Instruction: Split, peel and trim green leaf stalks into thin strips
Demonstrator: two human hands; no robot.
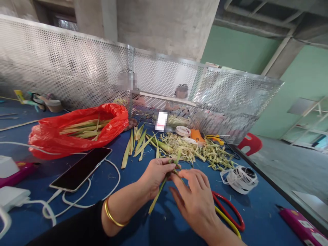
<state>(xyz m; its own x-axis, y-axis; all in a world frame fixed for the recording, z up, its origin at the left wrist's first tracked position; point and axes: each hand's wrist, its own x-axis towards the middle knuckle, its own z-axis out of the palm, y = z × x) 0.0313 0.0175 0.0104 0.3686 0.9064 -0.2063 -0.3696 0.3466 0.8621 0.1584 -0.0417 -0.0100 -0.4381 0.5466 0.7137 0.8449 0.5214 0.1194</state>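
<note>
My left hand (155, 175) pinches a narrow green plant-leaf strip (156, 200) between thumb and fingers over the blue table. One end of the strip hangs down toward me, and another piece sticks up past the fingertips. Close against it, my right hand (196, 195) has its thumb and index finger closed on the same strip; the exact grip is partly hidden. Beside my right wrist lie red and yellow looped handles (240, 215), their other end covered by the hand. Just beyond the hands are loose leaf strips (139, 143) and a heap of curled, shredded pieces (216, 155).
A red plastic bag (51, 136) holding leaves lies at left, near a phone (82, 169) with white cables. A white ribbon roll (242, 179) sits at right. Perforated metal panels (164, 73) border the table's far side, with people behind them.
</note>
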